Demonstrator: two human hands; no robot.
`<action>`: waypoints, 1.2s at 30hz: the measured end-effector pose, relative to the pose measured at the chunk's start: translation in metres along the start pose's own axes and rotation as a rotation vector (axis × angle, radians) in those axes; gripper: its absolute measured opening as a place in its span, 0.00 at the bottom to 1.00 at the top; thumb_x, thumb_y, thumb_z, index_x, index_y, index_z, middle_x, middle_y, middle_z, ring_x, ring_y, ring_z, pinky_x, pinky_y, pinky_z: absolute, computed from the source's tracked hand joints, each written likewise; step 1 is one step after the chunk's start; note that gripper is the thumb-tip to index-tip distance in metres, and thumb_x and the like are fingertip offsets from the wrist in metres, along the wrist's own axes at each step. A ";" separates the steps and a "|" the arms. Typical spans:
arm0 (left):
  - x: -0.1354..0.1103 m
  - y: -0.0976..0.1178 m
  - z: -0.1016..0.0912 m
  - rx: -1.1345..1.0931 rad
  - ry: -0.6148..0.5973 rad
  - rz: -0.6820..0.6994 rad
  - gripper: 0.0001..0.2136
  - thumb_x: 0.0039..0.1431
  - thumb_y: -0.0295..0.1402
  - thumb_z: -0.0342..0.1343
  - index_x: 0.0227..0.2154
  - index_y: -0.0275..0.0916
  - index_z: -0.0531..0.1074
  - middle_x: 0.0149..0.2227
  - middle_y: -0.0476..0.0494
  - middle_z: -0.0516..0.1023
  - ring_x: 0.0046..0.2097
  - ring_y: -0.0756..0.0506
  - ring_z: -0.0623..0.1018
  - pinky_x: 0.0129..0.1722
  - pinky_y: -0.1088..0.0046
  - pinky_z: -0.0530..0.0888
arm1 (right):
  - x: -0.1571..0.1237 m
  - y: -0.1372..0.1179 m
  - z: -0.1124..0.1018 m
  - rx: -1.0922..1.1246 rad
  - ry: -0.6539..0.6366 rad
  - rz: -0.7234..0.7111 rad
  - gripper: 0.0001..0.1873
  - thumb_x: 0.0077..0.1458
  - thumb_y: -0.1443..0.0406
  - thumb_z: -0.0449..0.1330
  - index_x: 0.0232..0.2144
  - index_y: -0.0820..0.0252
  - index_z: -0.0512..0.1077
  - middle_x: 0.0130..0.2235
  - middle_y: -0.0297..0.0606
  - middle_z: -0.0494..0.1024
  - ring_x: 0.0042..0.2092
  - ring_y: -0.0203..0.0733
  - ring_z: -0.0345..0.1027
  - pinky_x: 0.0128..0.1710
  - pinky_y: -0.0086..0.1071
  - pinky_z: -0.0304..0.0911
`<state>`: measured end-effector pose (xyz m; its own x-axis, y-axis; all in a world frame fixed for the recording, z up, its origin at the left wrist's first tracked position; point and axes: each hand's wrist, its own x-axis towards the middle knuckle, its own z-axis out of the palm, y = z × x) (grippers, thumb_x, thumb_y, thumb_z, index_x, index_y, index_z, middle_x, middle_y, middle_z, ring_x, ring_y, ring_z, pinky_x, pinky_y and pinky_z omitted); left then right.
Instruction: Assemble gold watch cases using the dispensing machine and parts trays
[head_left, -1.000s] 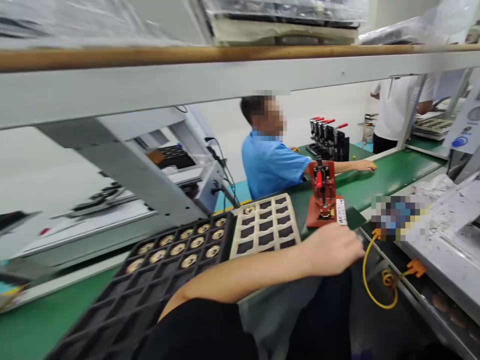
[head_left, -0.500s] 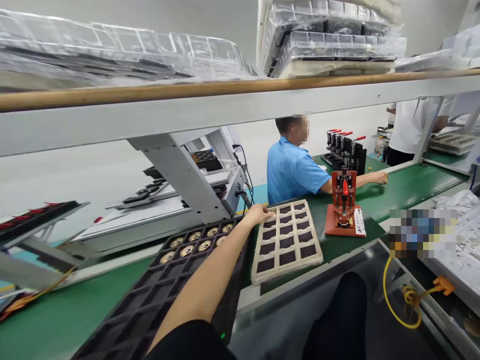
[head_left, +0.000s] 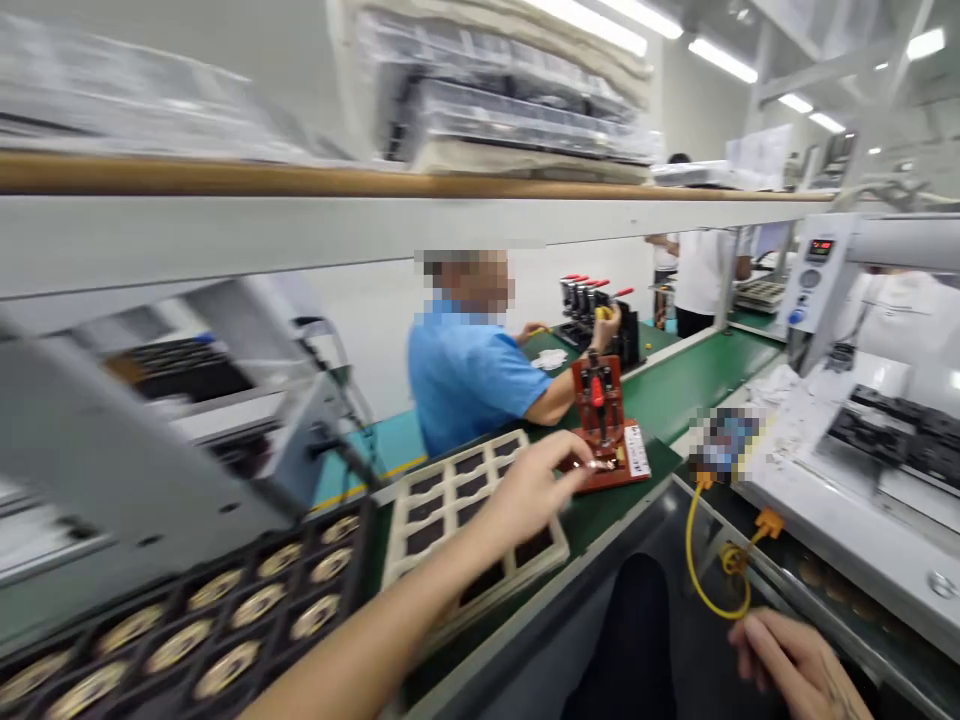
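Observation:
My left hand (head_left: 536, 485) reaches across the cream compartment tray (head_left: 559, 545), thumb and fingers pinched on a small shiny metal piece (head_left: 598, 465). That piece is at the front of the red toggle-clamp fixture (head_left: 598, 400); whether the two touch I cannot tell. The fixture stands upright on its red base, with a white label at its right side. Low at the right, my right hand (head_left: 799, 665) is beside the yellow cable, fingers loosely bent and a little apart, with nothing visible in them.
A black tray (head_left: 296, 645) of round gold-coloured pieces lies at the left. Across the green bench (head_left: 697, 350) a co-worker in a blue shirt (head_left: 480, 375) handles a row of black clamps (head_left: 600, 310). A yellow cable (head_left: 694, 570) loops at the right, beside a white machine (head_left: 847, 480). A shelf (head_left: 300, 225) runs overhead.
My left hand has moved from the cream tray's far left corner right to the red fixture, carrying the metal piece. My right hand has come into view. The view has turned right.

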<state>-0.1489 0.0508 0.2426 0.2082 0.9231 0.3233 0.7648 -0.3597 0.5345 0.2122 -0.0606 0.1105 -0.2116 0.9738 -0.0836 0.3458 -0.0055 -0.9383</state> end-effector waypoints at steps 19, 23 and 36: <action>0.107 0.233 0.185 -0.328 -0.258 1.036 0.22 0.73 0.29 0.57 0.66 0.41 0.64 0.61 0.33 0.76 0.59 0.39 0.80 0.59 0.60 0.79 | -0.046 -0.041 -0.164 -0.050 0.711 -0.173 0.21 0.52 0.60 0.73 0.48 0.57 0.79 0.31 0.31 0.77 0.31 0.40 0.70 0.33 0.34 0.69; 0.180 0.319 0.231 -0.237 -0.443 0.859 0.14 0.71 0.33 0.59 0.56 0.37 0.75 0.56 0.34 0.79 0.56 0.38 0.80 0.59 0.60 0.77 | -0.081 -0.034 -0.216 -0.207 0.989 -0.129 0.20 0.54 0.57 0.72 0.47 0.58 0.79 0.29 0.30 0.74 0.30 0.41 0.67 0.32 0.35 0.67; 0.266 0.428 0.328 0.217 -0.857 0.794 0.13 0.69 0.43 0.65 0.40 0.36 0.79 0.43 0.44 0.83 0.44 0.42 0.83 0.49 0.59 0.81 | -0.141 -0.020 -0.279 -0.269 1.114 -0.038 0.27 0.58 0.46 0.70 0.51 0.57 0.77 0.33 0.35 0.77 0.33 0.45 0.71 0.32 0.37 0.70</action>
<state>0.4338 0.1869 0.3014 0.9477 0.2718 -0.1673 0.3075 -0.9181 0.2500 0.4904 -0.1347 0.2346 0.6546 0.6334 0.4128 0.5692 -0.0537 -0.8204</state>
